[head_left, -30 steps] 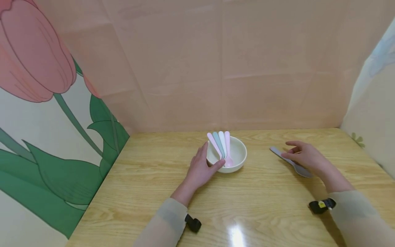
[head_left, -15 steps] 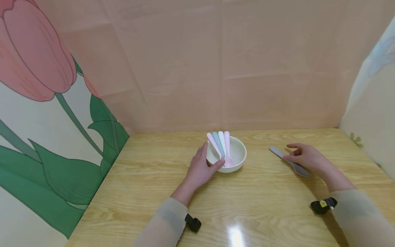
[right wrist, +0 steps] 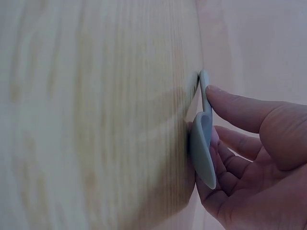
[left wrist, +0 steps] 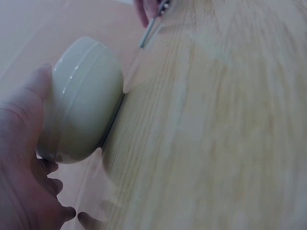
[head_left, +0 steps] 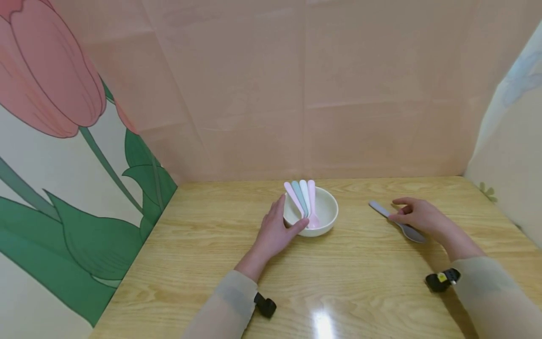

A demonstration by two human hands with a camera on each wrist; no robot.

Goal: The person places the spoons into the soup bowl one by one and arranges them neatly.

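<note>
My left hand (head_left: 275, 230) holds a white bowl (head_left: 329, 209) at its left side, the thumb at the near rim and the fingers spread round the outside. In the left wrist view the bowl (left wrist: 91, 96) stands on the table. Several small spoons lean in it, handles up: pink (head_left: 312, 197), blue-green (head_left: 298, 190) and white (head_left: 304, 189). To the right, my right hand (head_left: 423, 217) pinches a grey spoon (head_left: 378, 208) by its handle. The right wrist view shows the thumb on the handle and the spoon's bowl-shaped end (right wrist: 202, 148) close to the table surface.
The wooden table (head_left: 351, 278) ends at a plain pinkish backdrop (head_left: 254, 103). A tulip-printed panel (head_left: 97, 245) borders the left side, and a pale panel (head_left: 512, 169) the right. Each wrist carries a small black camera (head_left: 266, 306).
The right hand has come down slightly onto the grey spoon, which has shifted a little to the left. The left hand and the bowl stay in place.
</note>
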